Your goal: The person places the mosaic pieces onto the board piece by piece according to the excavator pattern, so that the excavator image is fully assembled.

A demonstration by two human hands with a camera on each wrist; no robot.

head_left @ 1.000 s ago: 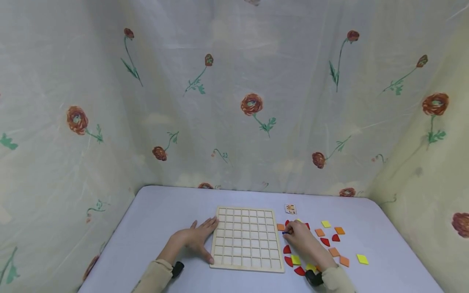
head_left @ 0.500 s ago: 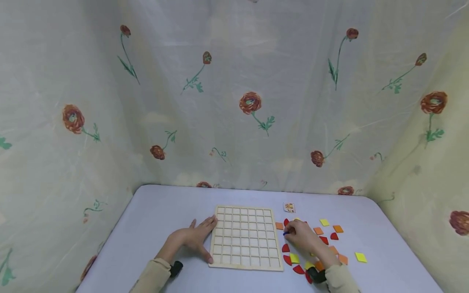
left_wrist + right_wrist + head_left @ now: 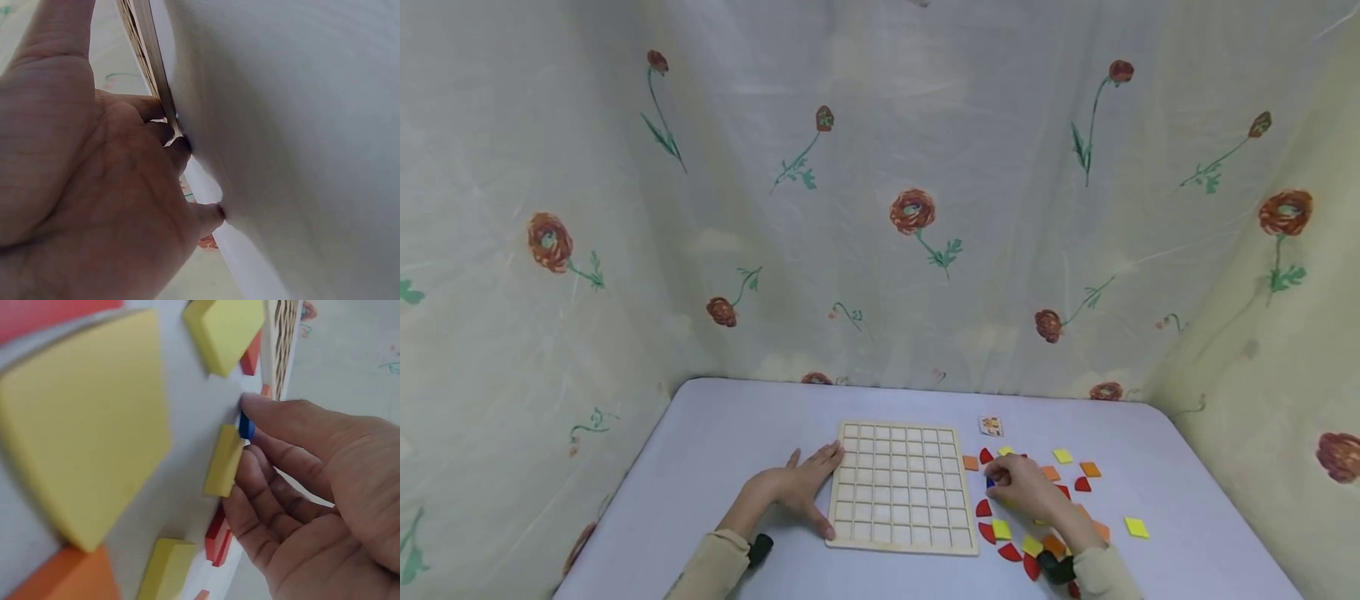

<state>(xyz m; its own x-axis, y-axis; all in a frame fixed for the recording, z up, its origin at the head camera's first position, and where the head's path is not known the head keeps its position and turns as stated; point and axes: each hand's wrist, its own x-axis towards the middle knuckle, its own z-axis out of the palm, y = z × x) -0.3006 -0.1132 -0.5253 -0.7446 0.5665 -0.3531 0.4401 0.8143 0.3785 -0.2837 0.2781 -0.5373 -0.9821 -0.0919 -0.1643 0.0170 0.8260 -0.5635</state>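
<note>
Blue piece (image 3: 247, 427), long axis unclear, is pinched by the right hand (image 3: 1018, 485); left hand (image 3: 799, 490), spread, touches the gridded board (image 3: 902, 488).

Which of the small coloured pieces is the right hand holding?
The blue piece, pinched in the right hand. Its colour sets it apart: the other visible pieces are red, yellow or orange.

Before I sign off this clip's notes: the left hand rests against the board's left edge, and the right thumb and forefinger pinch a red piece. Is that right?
Not quite: the color is wrong. The right hand pinches a blue piece, as the right wrist view shows. The left hand does rest against the left edge of the board.
</note>
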